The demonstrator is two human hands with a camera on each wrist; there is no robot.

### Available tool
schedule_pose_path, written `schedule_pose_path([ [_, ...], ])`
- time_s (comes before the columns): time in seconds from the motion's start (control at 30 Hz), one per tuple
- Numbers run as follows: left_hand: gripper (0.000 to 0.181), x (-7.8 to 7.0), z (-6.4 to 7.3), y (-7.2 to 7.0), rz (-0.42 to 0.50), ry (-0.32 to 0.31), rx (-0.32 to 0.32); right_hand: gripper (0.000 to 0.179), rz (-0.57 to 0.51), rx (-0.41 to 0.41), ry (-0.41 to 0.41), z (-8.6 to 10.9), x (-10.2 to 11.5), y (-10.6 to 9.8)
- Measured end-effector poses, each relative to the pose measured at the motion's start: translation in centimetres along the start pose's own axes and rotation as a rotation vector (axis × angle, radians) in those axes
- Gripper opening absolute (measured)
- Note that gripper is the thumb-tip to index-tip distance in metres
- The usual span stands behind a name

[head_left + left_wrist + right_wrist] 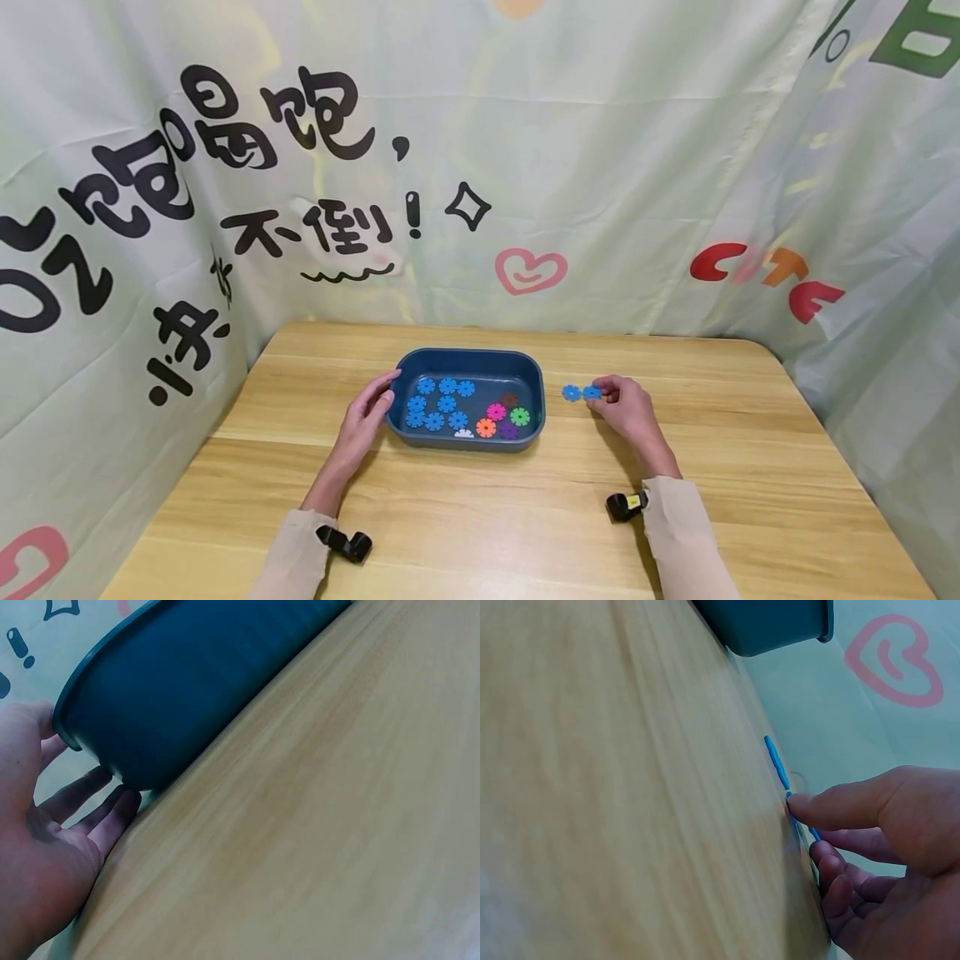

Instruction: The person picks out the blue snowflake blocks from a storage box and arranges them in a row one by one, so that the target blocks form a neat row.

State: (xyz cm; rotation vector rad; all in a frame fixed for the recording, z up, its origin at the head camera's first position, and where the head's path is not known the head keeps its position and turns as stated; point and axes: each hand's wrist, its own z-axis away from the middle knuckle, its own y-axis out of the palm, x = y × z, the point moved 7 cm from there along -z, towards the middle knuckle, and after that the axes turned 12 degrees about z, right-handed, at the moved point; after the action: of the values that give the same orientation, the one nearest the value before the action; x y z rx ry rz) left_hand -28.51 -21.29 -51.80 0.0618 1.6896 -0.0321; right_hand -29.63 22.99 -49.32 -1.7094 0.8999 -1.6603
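Note:
A dark blue plastic tray (465, 444) holds flat, notched snowflake discs. My left hand (365, 415) rests against the tray's left end. In the left wrist view its thumb is at the rim and its fairly straight fingers touch the outer wall. To the right of the tray, my right hand (626, 407) pinches a blue snowflake disc (592, 392) at the tabletop. Another blue disc (572, 392) lies flat just left of it; in the right wrist view this disc (776, 761) shows nearly edge-on. Fingers partly hide the pinched disc.
Several blue discs (447, 404) lie in the tray's left part. Pink (496, 412), green (520, 416), orange (486, 427), purple (508, 430), brown (509, 400) and white (464, 433) discs lie toward its right and front. A printed curtain (600, 183) hangs behind the wooden table (480, 517).

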Motion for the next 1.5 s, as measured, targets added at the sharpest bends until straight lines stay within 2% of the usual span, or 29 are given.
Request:
schedule_pose_path([
  [0.27,0.04,-0.1,-0.1,0.1,0.023,0.013,0.014,0.034,-0.001,0.015,0.008,0.1,0.0,0.0],
  [0.43,0.04,-0.3,0.0,0.1,0.03,0.017,0.018,0.036,-0.037,0.018,0.025,0.3,0.1,-0.3],
  [0.7,0.04,0.0,-0.1,0.0,0.034,0.018,0.014,0.034,-0.102,-0.053,-0.006,0.4,1.0,-1.5],
  [1.0,0.04,-0.2,-0.1,0.0,0.031,0.028,0.02,0.027,-0.134,-0.13,-0.122,0.8,3.5,-2.7],
  [1.2,0.04,-0.3,-0.1,-0.1,0.026,0.021,0.018,0.027,-0.183,-0.12,-0.185,1.4,6.0,-2.9],
  [1.5,0.04,-0.4,0.0,0.1,0.035,0.028,0.022,0.026,-0.239,-0.1,-0.225,2.2,8.7,-2.0],
])
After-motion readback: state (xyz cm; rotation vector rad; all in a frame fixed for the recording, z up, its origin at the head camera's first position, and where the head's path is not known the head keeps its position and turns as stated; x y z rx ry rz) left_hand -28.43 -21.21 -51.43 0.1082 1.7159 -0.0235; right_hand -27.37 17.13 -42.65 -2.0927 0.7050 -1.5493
